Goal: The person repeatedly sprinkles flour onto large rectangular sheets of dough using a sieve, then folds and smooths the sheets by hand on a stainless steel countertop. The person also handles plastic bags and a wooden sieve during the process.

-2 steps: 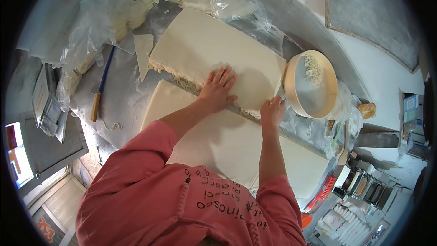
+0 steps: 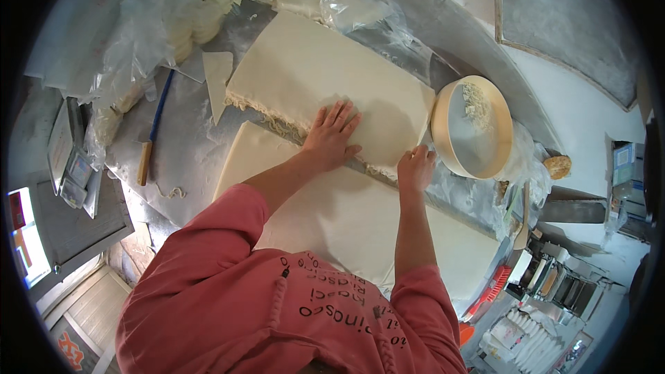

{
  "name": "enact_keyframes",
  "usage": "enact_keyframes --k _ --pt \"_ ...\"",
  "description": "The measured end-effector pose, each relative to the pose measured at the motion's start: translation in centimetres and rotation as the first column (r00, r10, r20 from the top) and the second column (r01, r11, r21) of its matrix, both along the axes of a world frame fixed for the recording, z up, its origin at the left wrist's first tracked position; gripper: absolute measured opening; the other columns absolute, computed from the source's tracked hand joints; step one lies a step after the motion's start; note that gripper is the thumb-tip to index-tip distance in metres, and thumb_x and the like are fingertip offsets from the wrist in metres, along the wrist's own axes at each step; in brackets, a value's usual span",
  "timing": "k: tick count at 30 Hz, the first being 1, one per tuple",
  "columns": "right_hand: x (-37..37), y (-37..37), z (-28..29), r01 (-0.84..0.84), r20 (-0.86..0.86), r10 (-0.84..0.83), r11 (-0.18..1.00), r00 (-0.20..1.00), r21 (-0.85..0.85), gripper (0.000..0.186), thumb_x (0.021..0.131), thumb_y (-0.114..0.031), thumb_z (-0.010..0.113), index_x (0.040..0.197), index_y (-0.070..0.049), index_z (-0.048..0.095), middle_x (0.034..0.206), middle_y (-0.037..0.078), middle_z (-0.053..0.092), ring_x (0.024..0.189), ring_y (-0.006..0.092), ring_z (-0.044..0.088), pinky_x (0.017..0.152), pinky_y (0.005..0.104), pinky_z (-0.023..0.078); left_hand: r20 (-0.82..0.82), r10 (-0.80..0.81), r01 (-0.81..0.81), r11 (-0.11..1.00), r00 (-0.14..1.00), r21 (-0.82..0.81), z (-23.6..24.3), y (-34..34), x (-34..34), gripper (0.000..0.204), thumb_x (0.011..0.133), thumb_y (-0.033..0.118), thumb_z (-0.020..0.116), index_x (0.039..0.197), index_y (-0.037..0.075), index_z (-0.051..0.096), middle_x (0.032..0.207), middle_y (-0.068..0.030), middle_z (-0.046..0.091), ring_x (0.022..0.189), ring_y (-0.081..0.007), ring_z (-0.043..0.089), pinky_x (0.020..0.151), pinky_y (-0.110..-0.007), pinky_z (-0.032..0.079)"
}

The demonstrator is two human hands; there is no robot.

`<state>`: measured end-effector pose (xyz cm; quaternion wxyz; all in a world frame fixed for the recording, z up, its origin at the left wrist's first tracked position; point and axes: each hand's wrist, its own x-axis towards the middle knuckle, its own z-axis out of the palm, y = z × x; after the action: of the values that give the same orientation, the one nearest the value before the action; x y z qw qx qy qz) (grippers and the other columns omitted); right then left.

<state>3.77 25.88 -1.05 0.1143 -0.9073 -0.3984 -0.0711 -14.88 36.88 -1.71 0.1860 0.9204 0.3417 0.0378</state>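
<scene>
Two large, thick slabs of pale dough lie on the grey worktop: a far dough slab (image 2: 325, 73) and a near dough slab (image 2: 332, 215) beneath my forearms. A narrow gap runs between them, with thin dough strips (image 2: 277, 126) along the far slab's ragged near edge. My left hand (image 2: 331, 138) rests flat on the far slab near that edge, fingers spread. At the slab's near right corner, my right hand (image 2: 415, 167) is closed in a pinch. Its fingers hide whatever is between them. Left of the far slab lies a narrow flat dough piece (image 2: 219, 83).
A round wooden-rimmed sieve (image 2: 450, 145) with crumbly scraps stands right of the far slab. A long blue tool with a wooden handle (image 2: 145, 163) lies at the left. Clear plastic bags (image 2: 346, 3) crowd the back edge. A red brush-like object (image 2: 493, 291) is at the lower right.
</scene>
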Motion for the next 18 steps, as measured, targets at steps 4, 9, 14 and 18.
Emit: enact_keyframes --k 4,9,14,18 --pt "0.6 0.5 0.2 -0.119 0.095 0.126 0.990 0.988 -0.074 0.009 0.075 -0.010 0.055 0.081 -0.005 0.050 0.081 0.015 0.052 0.078 0.0323 0.054 0.066 0.0434 0.046 0.130 0.044 -0.044 0.999 0.991 0.001 -0.5 -0.3 -0.4 0.057 0.085 0.037 0.053 0.133 0.010 0.037 0.143 -0.0136 0.024 0.135 -0.0292 0.017 0.108 -0.046 0.016" --pt "2.5 1.1 -2.6 0.584 -0.862 -0.095 0.772 0.498 0.252 0.017 0.075 -0.014 0.056 0.084 0.000 0.052 0.081 0.013 0.055 0.071 0.0257 0.054 0.062 0.0397 0.043 0.515 0.283 -0.022 0.890 0.809 -0.455 1.8 -3.9 -1.5 0.034 0.082 0.026 0.060 0.109 0.005 0.056 0.109 -0.0128 0.057 0.101 -0.0283 0.055 0.084 -0.042 0.045" --pt "2.1 4.0 0.3 0.486 -0.980 -0.092 0.874 0.178 0.006 0.017 0.078 -0.017 0.055 0.090 -0.007 0.051 0.074 0.006 0.048 0.062 0.0167 0.047 0.048 0.0330 0.039 0.009 0.623 0.233 -0.278 0.782 -0.932 3.2 -4.7 -2.1 0.037 0.086 0.033 0.055 0.104 0.000 0.056 0.096 -0.0115 0.062 0.090 -0.0260 0.062 0.077 -0.035 0.050" --pt "0.4 8.5 7.2 0.444 -0.959 0.174 0.858 0.223 0.259 0.026 0.080 -0.016 0.059 0.102 -0.014 0.047 0.086 0.002 0.050 0.072 0.0142 0.049 0.047 0.0287 0.037 -0.195 0.728 0.513 -0.621 0.657 -0.593 -0.2 -1.4 -2.7 0.049 0.088 0.041 0.049 0.106 -0.004 0.053 0.101 -0.0185 0.060 0.098 -0.0313 0.059 0.083 -0.040 0.048"
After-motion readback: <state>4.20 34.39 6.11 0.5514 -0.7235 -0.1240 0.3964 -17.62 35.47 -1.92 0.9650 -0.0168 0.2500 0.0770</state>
